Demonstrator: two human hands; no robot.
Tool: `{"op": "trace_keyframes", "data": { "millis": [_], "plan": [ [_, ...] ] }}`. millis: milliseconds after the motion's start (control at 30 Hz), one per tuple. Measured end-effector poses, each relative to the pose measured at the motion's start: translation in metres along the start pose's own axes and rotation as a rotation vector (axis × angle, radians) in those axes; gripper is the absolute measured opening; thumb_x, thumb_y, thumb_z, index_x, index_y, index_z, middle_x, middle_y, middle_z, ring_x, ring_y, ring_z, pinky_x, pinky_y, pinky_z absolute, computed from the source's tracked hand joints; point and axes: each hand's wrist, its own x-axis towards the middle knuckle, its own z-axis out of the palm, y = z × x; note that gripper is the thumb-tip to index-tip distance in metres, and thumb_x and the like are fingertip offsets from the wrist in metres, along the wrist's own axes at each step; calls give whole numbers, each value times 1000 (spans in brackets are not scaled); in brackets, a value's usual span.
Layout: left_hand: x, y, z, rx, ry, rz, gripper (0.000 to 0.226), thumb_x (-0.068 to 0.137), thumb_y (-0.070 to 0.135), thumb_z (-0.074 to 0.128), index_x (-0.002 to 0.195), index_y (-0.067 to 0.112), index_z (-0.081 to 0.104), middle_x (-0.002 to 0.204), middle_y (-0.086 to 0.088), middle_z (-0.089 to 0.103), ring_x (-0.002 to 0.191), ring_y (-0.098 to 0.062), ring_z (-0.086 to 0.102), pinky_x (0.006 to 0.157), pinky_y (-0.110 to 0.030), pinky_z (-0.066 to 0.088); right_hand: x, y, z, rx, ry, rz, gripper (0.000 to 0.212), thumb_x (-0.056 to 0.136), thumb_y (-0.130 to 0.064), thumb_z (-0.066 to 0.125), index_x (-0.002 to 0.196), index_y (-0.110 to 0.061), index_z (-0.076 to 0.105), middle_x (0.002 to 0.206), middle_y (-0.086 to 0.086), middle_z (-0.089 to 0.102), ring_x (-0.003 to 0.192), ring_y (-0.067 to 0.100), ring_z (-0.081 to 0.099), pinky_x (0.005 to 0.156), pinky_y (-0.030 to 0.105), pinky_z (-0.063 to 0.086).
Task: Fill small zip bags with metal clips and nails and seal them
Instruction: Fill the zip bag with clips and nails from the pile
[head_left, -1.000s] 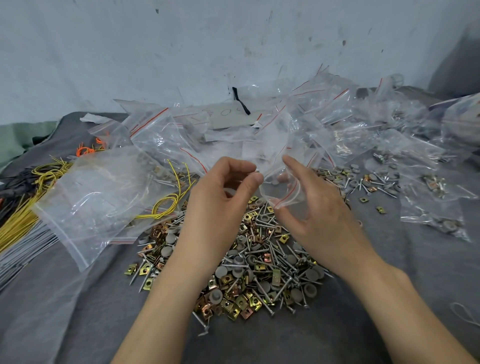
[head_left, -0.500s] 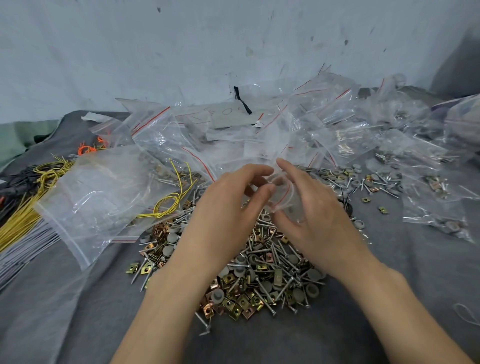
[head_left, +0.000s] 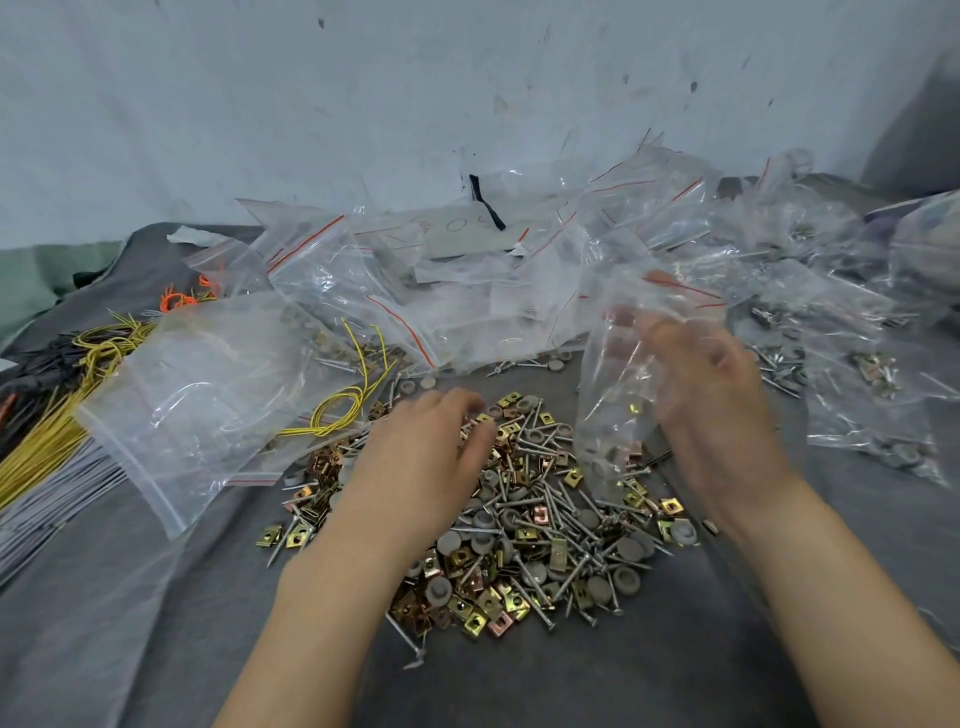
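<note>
A right hand (head_left: 711, 395) grips a small zip bag (head_left: 618, 374) above the pile of clips and nails (head_left: 545, 530) at the middle of the grey cloth (head_left: 571, 675). The left hand (head_left: 415, 457) reaches into the pile, its grasp unclear. The limp bag mouth could fold, scattering nails.

- Soft, even, fairly bright light; only faint shadows on the grey cloth (head_left: 519, 686), lower centre.
- The right hand (head_left: 722, 415) and the clear bag (head_left: 618, 374) it holds, right of centre, are smeared with blur; the left hand (head_left: 426, 462) is slightly soft.
- Small white glints on the heaped bags (head_left: 467, 291), upper middle.
- Wide-angle bending toward the edges.
</note>
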Motion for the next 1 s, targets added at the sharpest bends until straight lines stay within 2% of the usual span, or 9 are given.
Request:
{"op": "trace_keyframes", "data": {
  "millis": [33,100,200,267,367,433,667,800,1000],
  "plan": [
    [-1,-1,2,61,-65,-21,44,100,53,39,135,29,50,132,4,57,124,-19,49,105,-42,40,1,-2,0,92,-12,36,17,91,-36,66,100,-23,72,114,-1,73,106,19,68,82,40,56],
    [-5,-1,5,169,-162,-21,51,97,61,35,138,34,44,135,5,52,129,-20,41,109,-42,34,2,-7,0,235,-33,95,25,93,-36,60,112,-23,67,114,-2,71,98,17,68,74,36,57],
    [-6,4,7,254,-227,22,61,91,72,31,141,38,40,140,4,47,132,-21,36,111,-42,28,1,-10,0,337,-23,165,40,95,-38,58,131,-19,55,118,0,70,101,17,69,84,41,58],
    [-7,6,6,249,-284,34,72,83,81,30,143,41,34,144,4,43,136,-20,33,113,-43,24,0,-11,1,347,10,178,49,96,-39,57,139,-15,53,125,4,70,106,19,70,84,38,59],
    [-12,8,6,230,-348,51,88,69,91,32,145,47,26,147,6,36,140,-19,25,116,-43,18,0,-13,0,395,25,204,56,88,-43,63,136,-15,55,129,3,68,111,20,68,88,40,57],
    [-16,9,7,231,-356,49,91,67,92,37,146,49,22,149,7,32,142,-18,22,117,-43,16,2,-13,-1,424,29,206,49,84,-43,65,127,-21,56,127,2,69,113,20,67,91,39,56],
    [-9,0,5,200,-231,45,59,87,69,49,141,49,34,141,11,43,133,-16,33,110,-40,26,0,-14,-4,279,88,156,24,100,-34,53,120,-24,62,120,-1,72,103,16,71,80,34,60],
    [-5,-4,-1,143,-233,56,47,90,60,54,133,45,43,135,12,49,127,-15,39,106,-37,34,-1,-18,-8,259,137,146,35,99,-37,53,130,-22,56,118,-4,73,108,18,70,79,34,59],
    [-4,-6,-6,96,-217,116,35,93,52,57,125,42,50,119,15,54,113,-10,43,96,-34,40,-2,-18,-16,295,156,154,31,97,-37,57,124,-23,59,121,0,72,112,22,69,82,36,58]
  ]
}}
